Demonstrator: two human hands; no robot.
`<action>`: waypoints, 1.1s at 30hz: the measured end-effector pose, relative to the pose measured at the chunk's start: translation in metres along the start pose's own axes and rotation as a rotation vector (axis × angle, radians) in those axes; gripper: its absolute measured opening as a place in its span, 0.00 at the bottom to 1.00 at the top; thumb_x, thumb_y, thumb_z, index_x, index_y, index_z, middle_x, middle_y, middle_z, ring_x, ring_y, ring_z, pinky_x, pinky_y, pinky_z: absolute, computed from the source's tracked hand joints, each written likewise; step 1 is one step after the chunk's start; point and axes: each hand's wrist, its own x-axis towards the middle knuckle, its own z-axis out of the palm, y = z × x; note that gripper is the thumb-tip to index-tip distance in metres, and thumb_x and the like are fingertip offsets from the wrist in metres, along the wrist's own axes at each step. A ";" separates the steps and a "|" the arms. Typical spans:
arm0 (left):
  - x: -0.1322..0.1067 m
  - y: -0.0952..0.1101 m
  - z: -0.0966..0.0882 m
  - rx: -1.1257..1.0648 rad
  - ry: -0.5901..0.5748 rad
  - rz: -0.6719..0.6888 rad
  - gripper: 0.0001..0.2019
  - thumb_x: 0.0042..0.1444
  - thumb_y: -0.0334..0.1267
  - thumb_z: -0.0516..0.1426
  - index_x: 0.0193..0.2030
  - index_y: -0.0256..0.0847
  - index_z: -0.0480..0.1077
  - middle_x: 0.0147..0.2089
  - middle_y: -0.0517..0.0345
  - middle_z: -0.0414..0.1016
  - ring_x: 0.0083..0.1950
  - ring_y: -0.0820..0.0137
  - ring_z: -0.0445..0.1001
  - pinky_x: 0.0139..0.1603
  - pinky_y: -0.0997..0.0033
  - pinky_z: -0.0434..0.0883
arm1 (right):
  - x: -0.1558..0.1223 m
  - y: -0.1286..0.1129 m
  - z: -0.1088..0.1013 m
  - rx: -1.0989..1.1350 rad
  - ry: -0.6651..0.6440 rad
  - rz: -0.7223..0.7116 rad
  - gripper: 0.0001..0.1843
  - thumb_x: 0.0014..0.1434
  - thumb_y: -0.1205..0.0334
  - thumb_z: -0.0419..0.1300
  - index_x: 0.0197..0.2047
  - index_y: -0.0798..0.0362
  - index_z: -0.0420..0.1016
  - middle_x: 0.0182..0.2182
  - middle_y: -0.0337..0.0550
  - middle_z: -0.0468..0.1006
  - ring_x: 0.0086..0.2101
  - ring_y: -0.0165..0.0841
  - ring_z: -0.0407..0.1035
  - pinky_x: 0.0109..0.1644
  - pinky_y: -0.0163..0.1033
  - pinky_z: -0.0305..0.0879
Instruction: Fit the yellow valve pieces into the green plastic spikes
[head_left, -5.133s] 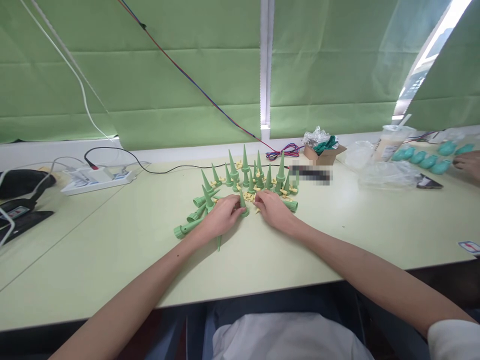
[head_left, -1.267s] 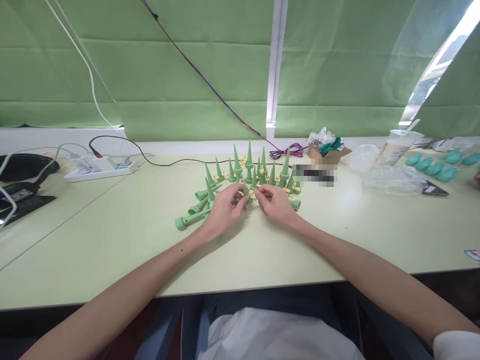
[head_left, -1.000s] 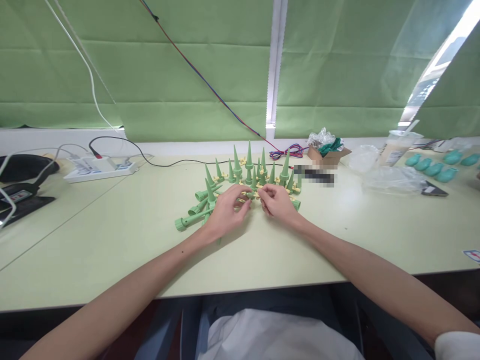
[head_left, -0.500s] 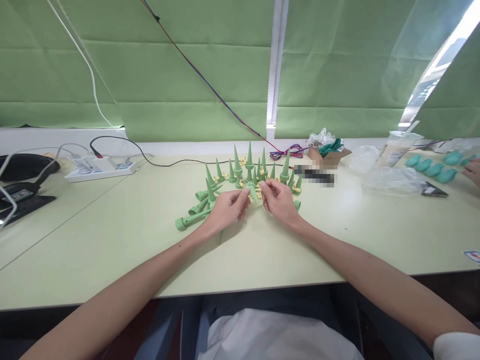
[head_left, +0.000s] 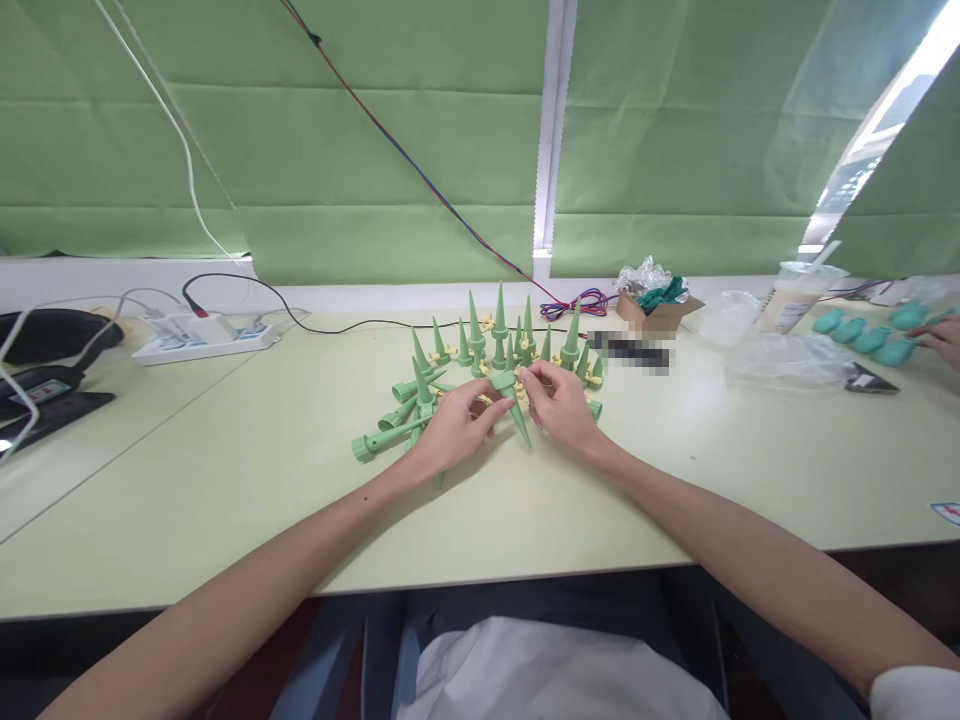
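Observation:
Between my two hands I hold a green plastic cone spike (head_left: 514,408), its tip pointing down toward me. My left hand (head_left: 451,430) pinches it from the left. From the right, my right hand (head_left: 561,405) grips its wide end with the fingers curled. Just behind stand several upright green cone spikes (head_left: 498,330) among small yellow pieces (head_left: 592,379). Several more spikes lie flat (head_left: 390,425) to the left of my left hand.
A white power strip (head_left: 196,338) with cables and a black device (head_left: 45,385) sit at the left. A cardboard box (head_left: 657,305), clear plastic bags (head_left: 780,358), a drink cup (head_left: 793,293) and teal parts (head_left: 862,335) are at the right, where another person's hand (head_left: 943,338) reaches.
The spike between my hands has turned from upright to tip-down toward me. My hands stayed close together in front of the pile.

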 end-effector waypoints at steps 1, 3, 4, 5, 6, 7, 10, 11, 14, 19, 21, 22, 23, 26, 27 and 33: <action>0.000 -0.001 0.000 0.016 0.021 0.028 0.17 0.61 0.52 0.54 0.31 0.41 0.63 0.26 0.62 0.70 0.22 0.74 0.69 0.25 0.72 0.68 | 0.000 0.000 0.000 -0.014 -0.002 0.002 0.20 0.63 0.46 0.54 0.26 0.50 0.62 0.18 0.34 0.60 0.19 0.28 0.54 0.23 0.36 0.52; 0.001 -0.002 0.001 0.057 0.063 0.089 0.15 0.60 0.49 0.56 0.30 0.41 0.61 0.29 0.61 0.68 0.24 0.74 0.69 0.25 0.72 0.68 | 0.000 0.000 0.000 -0.040 -0.003 -0.001 0.20 0.63 0.48 0.54 0.25 0.50 0.61 0.17 0.34 0.59 0.19 0.28 0.54 0.23 0.36 0.51; 0.002 -0.003 0.001 0.078 0.082 0.119 0.14 0.60 0.48 0.56 0.30 0.41 0.62 0.30 0.60 0.68 0.25 0.74 0.69 0.25 0.72 0.68 | 0.000 0.000 0.000 -0.049 -0.001 -0.006 0.20 0.63 0.48 0.54 0.24 0.50 0.60 0.17 0.34 0.59 0.20 0.28 0.54 0.24 0.36 0.51; 0.002 -0.004 0.001 0.097 0.096 0.145 0.12 0.60 0.46 0.56 0.32 0.41 0.64 0.31 0.60 0.68 0.26 0.73 0.69 0.26 0.72 0.68 | 0.000 0.000 0.000 -0.054 -0.001 -0.009 0.20 0.63 0.48 0.54 0.24 0.50 0.60 0.17 0.34 0.59 0.20 0.28 0.53 0.24 0.36 0.51; 0.002 -0.004 0.001 0.113 0.105 0.165 0.10 0.60 0.45 0.56 0.35 0.41 0.66 0.33 0.59 0.68 0.28 0.73 0.69 0.27 0.72 0.69 | 0.000 0.001 0.000 -0.056 -0.003 -0.010 0.20 0.63 0.49 0.54 0.23 0.50 0.60 0.17 0.34 0.59 0.20 0.28 0.53 0.24 0.36 0.51; 0.002 -0.004 0.001 0.127 0.111 0.179 0.08 0.60 0.43 0.56 0.37 0.41 0.67 0.34 0.58 0.68 0.29 0.73 0.69 0.27 0.72 0.69 | 0.000 0.002 0.000 -0.057 -0.007 -0.009 0.20 0.63 0.49 0.54 0.23 0.51 0.60 0.17 0.34 0.59 0.20 0.28 0.53 0.24 0.36 0.51; 0.002 -0.002 0.001 0.153 0.116 0.178 0.07 0.61 0.41 0.55 0.42 0.41 0.68 0.37 0.57 0.70 0.30 0.73 0.69 0.28 0.72 0.69 | -0.001 0.003 0.002 -0.052 -0.016 -0.012 0.21 0.63 0.48 0.54 0.24 0.51 0.61 0.18 0.34 0.59 0.21 0.28 0.53 0.25 0.36 0.51; 0.002 -0.001 0.001 0.153 0.111 0.162 0.07 0.61 0.41 0.55 0.43 0.41 0.68 0.38 0.57 0.70 0.29 0.73 0.69 0.28 0.72 0.69 | -0.001 0.003 0.002 -0.048 -0.018 -0.014 0.21 0.63 0.47 0.54 0.24 0.51 0.62 0.18 0.35 0.60 0.21 0.28 0.54 0.25 0.36 0.52; 0.001 0.001 0.001 0.117 0.099 0.087 0.07 0.61 0.42 0.55 0.41 0.42 0.65 0.39 0.58 0.72 0.28 0.74 0.70 0.26 0.72 0.68 | -0.003 0.002 0.003 -0.023 -0.028 -0.008 0.20 0.64 0.47 0.54 0.26 0.51 0.63 0.19 0.35 0.61 0.21 0.28 0.55 0.25 0.35 0.53; 0.001 -0.001 0.002 -0.090 0.052 -0.037 0.10 0.63 0.47 0.53 0.40 0.44 0.59 0.31 0.62 0.71 0.21 0.74 0.69 0.19 0.72 0.66 | -0.004 0.000 0.004 0.049 -0.009 0.017 0.20 0.65 0.45 0.54 0.28 0.50 0.62 0.20 0.35 0.64 0.21 0.28 0.58 0.25 0.35 0.56; 0.003 -0.001 0.003 -0.240 0.017 -0.095 0.13 0.64 0.52 0.51 0.39 0.44 0.59 0.30 0.61 0.71 0.20 0.72 0.71 0.17 0.71 0.67 | -0.003 0.001 0.004 0.075 0.004 0.027 0.20 0.64 0.44 0.54 0.28 0.50 0.63 0.20 0.35 0.65 0.20 0.28 0.59 0.25 0.35 0.57; 0.003 -0.001 0.003 -0.318 0.002 -0.126 0.16 0.64 0.54 0.50 0.37 0.43 0.60 0.30 0.60 0.71 0.20 0.71 0.71 0.16 0.70 0.67 | -0.003 0.001 0.004 0.089 0.008 0.028 0.20 0.64 0.43 0.54 0.29 0.50 0.63 0.20 0.35 0.65 0.20 0.28 0.59 0.24 0.36 0.57; 0.004 0.000 0.003 -0.389 -0.014 -0.156 0.18 0.64 0.56 0.49 0.35 0.43 0.60 0.30 0.59 0.71 0.21 0.71 0.72 0.15 0.70 0.68 | -0.003 0.002 0.004 0.102 0.009 0.026 0.20 0.64 0.43 0.54 0.29 0.50 0.63 0.21 0.35 0.65 0.20 0.28 0.58 0.24 0.36 0.57; 0.004 0.005 0.003 -0.517 -0.045 -0.225 0.22 0.63 0.59 0.50 0.34 0.41 0.62 0.31 0.56 0.72 0.21 0.70 0.72 0.15 0.69 0.68 | -0.003 0.002 0.004 0.122 -0.009 0.014 0.20 0.64 0.43 0.54 0.29 0.50 0.63 0.21 0.35 0.64 0.20 0.28 0.58 0.23 0.36 0.57; 0.004 0.006 0.003 -0.537 -0.050 -0.241 0.22 0.62 0.60 0.51 0.34 0.40 0.63 0.31 0.56 0.72 0.21 0.70 0.72 0.15 0.69 0.68 | -0.003 0.002 0.003 0.120 -0.020 0.013 0.20 0.64 0.43 0.54 0.29 0.50 0.64 0.21 0.35 0.64 0.20 0.28 0.58 0.23 0.36 0.57; 0.002 0.003 0.003 -0.499 -0.086 -0.212 0.22 0.60 0.60 0.54 0.38 0.40 0.64 0.27 0.58 0.72 0.21 0.70 0.73 0.17 0.70 0.69 | -0.001 -0.001 0.001 0.075 -0.066 0.023 0.20 0.62 0.42 0.55 0.29 0.50 0.64 0.21 0.35 0.64 0.20 0.29 0.58 0.24 0.36 0.57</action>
